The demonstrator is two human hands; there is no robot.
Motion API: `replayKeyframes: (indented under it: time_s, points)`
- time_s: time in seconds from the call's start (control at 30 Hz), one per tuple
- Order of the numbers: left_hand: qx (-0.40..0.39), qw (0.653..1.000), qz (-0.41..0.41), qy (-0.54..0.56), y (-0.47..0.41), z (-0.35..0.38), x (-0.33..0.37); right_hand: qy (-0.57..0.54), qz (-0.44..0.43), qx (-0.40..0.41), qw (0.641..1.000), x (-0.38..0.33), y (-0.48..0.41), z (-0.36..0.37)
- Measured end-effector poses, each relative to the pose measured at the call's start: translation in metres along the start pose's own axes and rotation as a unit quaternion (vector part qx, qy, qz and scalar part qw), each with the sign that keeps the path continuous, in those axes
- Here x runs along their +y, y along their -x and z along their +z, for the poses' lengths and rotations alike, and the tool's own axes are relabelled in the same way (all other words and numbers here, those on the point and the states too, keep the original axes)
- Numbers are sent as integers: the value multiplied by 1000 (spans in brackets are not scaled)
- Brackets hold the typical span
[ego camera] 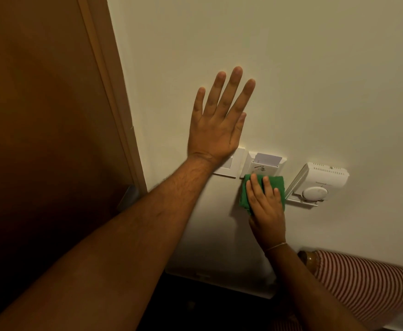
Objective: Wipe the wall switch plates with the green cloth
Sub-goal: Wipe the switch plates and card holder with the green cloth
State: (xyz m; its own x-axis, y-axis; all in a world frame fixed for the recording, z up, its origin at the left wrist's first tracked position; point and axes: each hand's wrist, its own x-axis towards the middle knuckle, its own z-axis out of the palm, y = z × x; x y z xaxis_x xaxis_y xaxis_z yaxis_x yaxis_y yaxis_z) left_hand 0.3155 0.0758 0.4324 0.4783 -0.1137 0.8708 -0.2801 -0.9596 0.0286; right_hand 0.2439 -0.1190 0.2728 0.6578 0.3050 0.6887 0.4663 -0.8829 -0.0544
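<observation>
2 flat hands: the left hand point(217, 123), fingers spread on the wall point(315, 80), hides part of the left switch plate point(236, 163); the right hand point(266, 206), fingers straight, presses the green cloth point(244, 195) on the card-slot plate's point(262, 167) lower edge, thermostat point(319, 182) just beside.

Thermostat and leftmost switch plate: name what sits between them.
Head view: the key-card plate, its lower edge under the green cloth and right hand.
</observation>
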Motion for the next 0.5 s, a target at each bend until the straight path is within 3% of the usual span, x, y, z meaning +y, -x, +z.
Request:
replayKeyframes:
  time_s: [0.2,0.4,0.5]
  points:
    - [5,1000,-7,0,0,-2,1,-35,43,50,997,-16,-32,-20]
    - [4,1000,0,-17,0,-3,1,-15,28,0,999,-3,0,-9]
    - [6,1000,0,-22,-1,-3,0,-39,47,20,998,-7,-12,-18]
